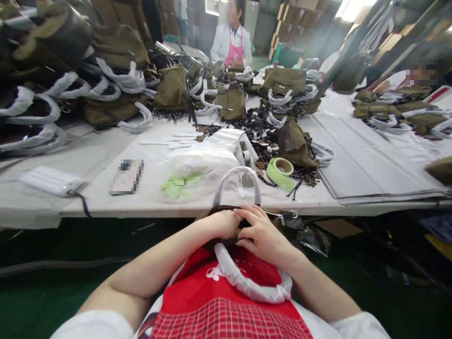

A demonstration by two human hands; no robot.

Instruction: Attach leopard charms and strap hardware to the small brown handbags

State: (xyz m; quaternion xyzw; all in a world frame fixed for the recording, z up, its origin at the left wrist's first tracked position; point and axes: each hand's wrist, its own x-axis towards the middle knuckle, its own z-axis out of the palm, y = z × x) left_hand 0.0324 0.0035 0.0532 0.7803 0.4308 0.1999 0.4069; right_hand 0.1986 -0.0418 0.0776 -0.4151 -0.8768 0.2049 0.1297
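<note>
A dark handbag point(221, 213) stands open between my body and the table edge. One white-wrapped handle point(237, 172) arches up in front of the table, and the other wrapped handle point(247, 285) hangs over my red apron. My left hand point(228, 223) reaches into the bag's mouth, its fingers hidden inside. My right hand point(263, 234) grips the right side of the opening, with bent fingers over the mouth and touching the left hand. A zipper end with a metal ring point(291, 215) sticks out to the right of the bag.
On the table lie a phone point(127, 176), a white flat device point(51, 181), a clear bag with green pieces point(180, 183) and a green tape roll point(280, 172). Olive bags point(231, 101) and dark straps pile up behind. A co-worker point(231, 44) in a pink apron is across the table.
</note>
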